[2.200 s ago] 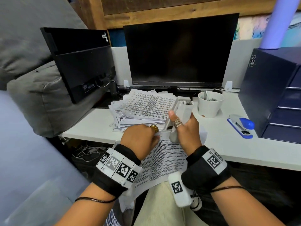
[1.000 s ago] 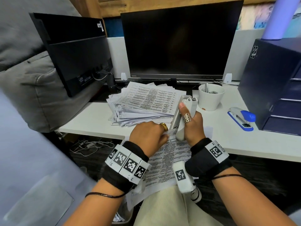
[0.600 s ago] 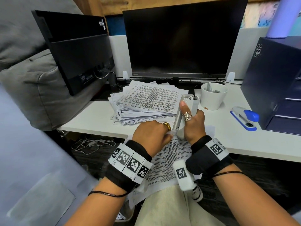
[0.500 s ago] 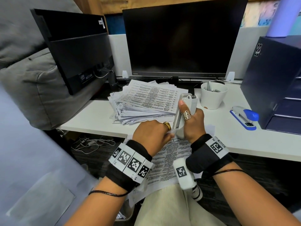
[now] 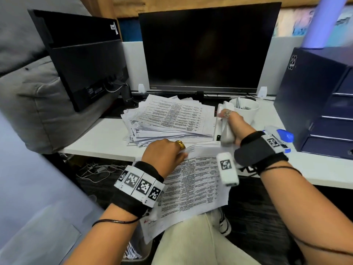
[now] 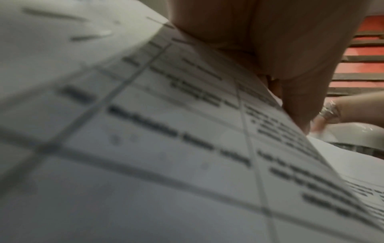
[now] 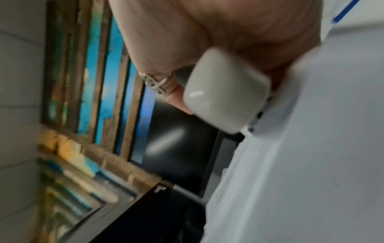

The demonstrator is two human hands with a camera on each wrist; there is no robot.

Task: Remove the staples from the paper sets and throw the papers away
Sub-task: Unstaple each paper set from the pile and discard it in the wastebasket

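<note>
Standing behind the seated person, head view first: left hand point(image 5: 164, 155), gold ring on one finger, grips the top edge of a printed paper set point(image 5: 193, 186) that drapes from the desk edge down over the lap. Right hand point(image 5: 234, 127) is wrapped round a white stapler point(image 5: 225, 131), held upright just past the paper's top right corner, thumb with a silver ring pressed on its upper end. Behind both hands, a loose stack of printed papers point(image 5: 172, 119) lies on the white desk point(image 5: 99, 138), in front of a dark monitor point(image 5: 206, 50). White cup point(image 5: 246, 109) stands just beyond the right hand; blue stapler point(image 5: 282, 136) lies beside a dark blue drawer unit point(image 5: 321, 100). Left wrist view: blurred; paper set point(image 6: 166, 148) fills the frame, fingers point(image 6: 299, 102) curled over its far edge, table lines legible only as dark bars. Right wrist view: white stapler's rounded end point(image 7: 224, 92) juts from the closed palm point(image 7: 218, 32), ringed thumb laid along it, monitor point(image 7: 176, 148) dark beyond.
</note>
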